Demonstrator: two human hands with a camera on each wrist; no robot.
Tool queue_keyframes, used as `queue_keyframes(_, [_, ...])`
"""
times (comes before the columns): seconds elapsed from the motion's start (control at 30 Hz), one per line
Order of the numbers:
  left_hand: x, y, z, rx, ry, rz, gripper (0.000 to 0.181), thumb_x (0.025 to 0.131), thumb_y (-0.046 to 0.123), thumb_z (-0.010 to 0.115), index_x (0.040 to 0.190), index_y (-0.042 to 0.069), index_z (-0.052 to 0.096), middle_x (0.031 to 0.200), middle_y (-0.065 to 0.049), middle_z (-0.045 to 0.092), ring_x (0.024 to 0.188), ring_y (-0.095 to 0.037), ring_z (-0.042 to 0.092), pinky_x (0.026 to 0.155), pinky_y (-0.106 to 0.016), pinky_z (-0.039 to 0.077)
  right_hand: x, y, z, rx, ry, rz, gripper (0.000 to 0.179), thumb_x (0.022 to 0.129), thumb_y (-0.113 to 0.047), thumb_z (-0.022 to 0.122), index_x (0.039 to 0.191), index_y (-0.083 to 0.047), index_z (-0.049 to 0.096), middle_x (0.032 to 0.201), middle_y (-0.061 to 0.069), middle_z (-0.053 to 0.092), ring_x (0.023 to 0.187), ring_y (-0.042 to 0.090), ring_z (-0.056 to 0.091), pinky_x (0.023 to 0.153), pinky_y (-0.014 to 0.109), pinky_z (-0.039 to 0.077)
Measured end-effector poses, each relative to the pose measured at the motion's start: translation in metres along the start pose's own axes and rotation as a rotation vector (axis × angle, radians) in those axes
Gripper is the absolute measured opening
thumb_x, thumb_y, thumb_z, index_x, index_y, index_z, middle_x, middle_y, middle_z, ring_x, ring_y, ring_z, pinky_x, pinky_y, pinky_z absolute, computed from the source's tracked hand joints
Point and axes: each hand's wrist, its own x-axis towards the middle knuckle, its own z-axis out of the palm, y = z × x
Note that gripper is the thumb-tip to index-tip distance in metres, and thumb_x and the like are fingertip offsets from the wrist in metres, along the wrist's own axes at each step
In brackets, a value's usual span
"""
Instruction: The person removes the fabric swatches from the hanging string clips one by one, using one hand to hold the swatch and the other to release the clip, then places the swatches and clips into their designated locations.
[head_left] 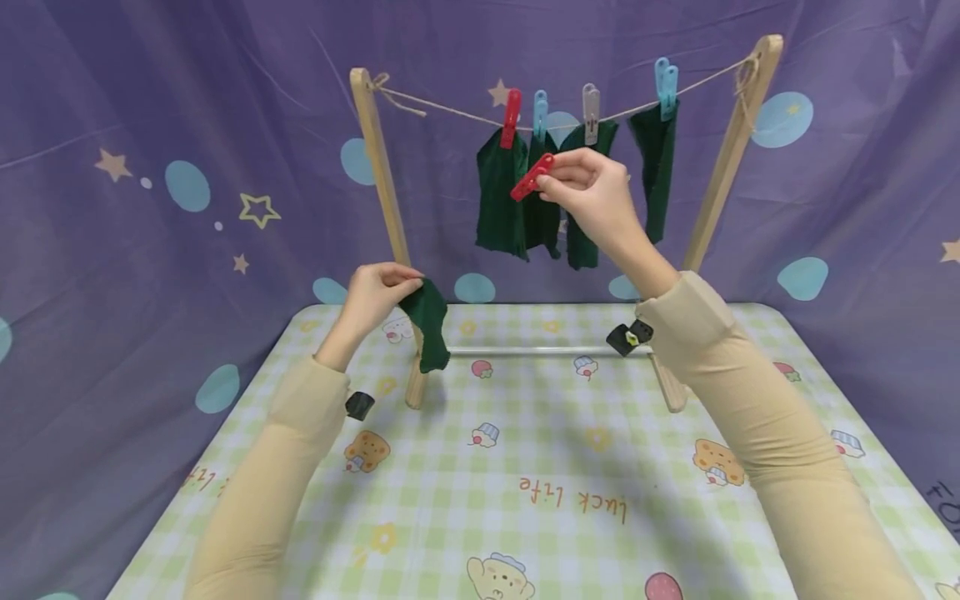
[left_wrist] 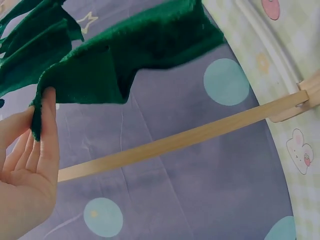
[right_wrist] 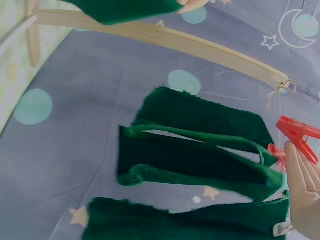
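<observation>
My left hand (head_left: pixel 381 296) pinches a green cloth piece (head_left: pixel 429 321) by its upper corner, and the cloth hangs down in front of the left wooden post. In the left wrist view the thumb and fingers grip the edge of this cloth (left_wrist: pixel 95 75). My right hand (head_left: pixel 592 187) holds a red clothespin (head_left: pixel 531 177) between thumb and fingers, in front of the hanging cloths. The right wrist view shows the same clothespin (right_wrist: pixel 299 131) at the fingertips. Several green cloths (head_left: pixel 501 196) hang on the string (head_left: pixel 461 114) from red, blue and clear pins.
Two wooden posts, left (head_left: pixel 381 158) and right (head_left: pixel 731 150), hold the string. A white rod (head_left: pixel 540 351) joins them low down. The frame stands on a checked tablecloth (head_left: pixel 555 417) before a purple curtain (head_left: pixel 247 100). Small black pieces (head_left: pixel 360 406) show by the sleeves.
</observation>
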Motion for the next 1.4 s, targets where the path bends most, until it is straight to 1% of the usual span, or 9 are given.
queue_keyframes(0.2, [-0.010,-0.008,-0.001,0.007,-0.046,-0.008,0.017,0.084,0.016,0.061,0.095,0.004,0.068,0.089,-0.014,0.066,0.070,-0.018,0.060,0.059,-0.028,0.048,-0.020,0.015,-0.014,-0.093,-0.067,0.035,0.031,0.080,-0.009,0.065,0.107,0.004,0.056,0.093,0.006,0.065,0.079,0.012,0.064,0.073,0.025,0.051])
queue_keyframes(0.33, [-0.016,-0.013,-0.002,0.022,-0.084,-0.029,0.018,0.084,0.015,0.061,0.094,0.003,0.068,0.086,-0.016,0.066,0.062,-0.016,0.059,0.054,-0.029,0.048,-0.034,0.025,-0.023,-0.086,-0.107,0.035,0.036,0.081,-0.009,0.064,0.112,0.004,0.055,0.095,0.005,0.064,0.079,0.011,0.063,0.073,0.023,0.051])
queue_keyframes(0.47, [-0.022,-0.020,-0.003,0.033,-0.108,-0.057,0.019,0.085,0.015,0.060,0.096,0.002,0.067,0.084,-0.017,0.066,0.058,-0.014,0.057,0.052,-0.028,0.048,-0.049,0.037,-0.033,-0.053,-0.125,0.062,0.037,0.081,-0.007,0.064,0.114,0.006,0.053,0.093,0.002,0.064,0.080,0.010,0.063,0.073,0.024,0.051])
queue_keyframes(0.57, [-0.026,-0.026,-0.003,0.029,-0.113,-0.079,0.019,0.085,0.014,0.060,0.097,0.001,0.067,0.082,-0.017,0.066,0.055,-0.013,0.057,0.052,-0.028,0.048,-0.060,0.046,-0.039,-0.040,-0.134,0.089,0.036,0.081,-0.004,0.063,0.112,0.009,0.052,0.091,-0.001,0.063,0.080,0.010,0.063,0.073,0.024,0.051])
queue_keyframes(0.73, [-0.034,-0.035,-0.004,0.009,-0.115,-0.117,0.019,0.085,0.013,0.060,0.096,-0.002,0.066,0.084,-0.020,0.065,0.049,-0.012,0.056,0.050,-0.028,0.050,-0.079,0.058,-0.050,-0.075,-0.150,0.144,0.033,0.082,-0.001,0.059,0.111,0.010,0.049,0.088,-0.007,0.063,0.081,0.009,0.063,0.071,0.021,0.050])
queue_keyframes(0.9, [-0.042,-0.044,-0.004,0.014,-0.118,-0.168,0.021,0.086,0.013,0.059,0.098,-0.002,0.066,0.091,-0.021,0.064,0.052,-0.013,0.057,0.051,-0.029,0.050,-0.098,0.069,-0.061,-0.108,-0.158,0.187,0.033,0.083,0.000,0.057,0.112,0.011,0.047,0.089,-0.009,0.061,0.081,0.004,0.062,0.072,0.019,0.049])
queue_keyframes(1.1, [-0.050,-0.057,-0.006,0.008,-0.085,-0.223,0.023,0.087,0.016,0.057,0.100,-0.001,0.065,0.095,-0.021,0.062,0.056,-0.016,0.057,0.054,-0.030,0.050,-0.121,0.084,-0.075,-0.088,-0.181,0.241,0.035,0.084,-0.001,0.056,0.114,0.013,0.043,0.091,-0.011,0.060,0.083,0.003,0.061,0.074,0.020,0.049])
queue_keyframes(1.27, [-0.054,-0.070,-0.006,-0.033,-0.033,-0.258,0.024,0.087,0.015,0.057,0.101,-0.004,0.064,0.095,-0.024,0.062,0.053,-0.011,0.057,0.052,-0.027,0.051,-0.139,0.096,-0.084,-0.086,-0.185,0.282,0.035,0.084,0.002,0.053,0.114,0.015,0.041,0.091,-0.014,0.059,0.082,-0.001,0.060,0.073,0.017,0.049])
queue_keyframes(1.4, [-0.055,-0.079,-0.008,-0.058,0.017,-0.287,0.025,0.087,0.013,0.057,0.102,-0.006,0.063,0.094,-0.025,0.061,0.053,-0.006,0.056,0.052,-0.027,0.052,-0.153,0.109,-0.094,-0.091,-0.182,0.320,0.034,0.084,0.002,0.054,0.112,0.015,0.041,0.090,-0.014,0.060,0.081,0.000,0.061,0.074,0.018,0.049])
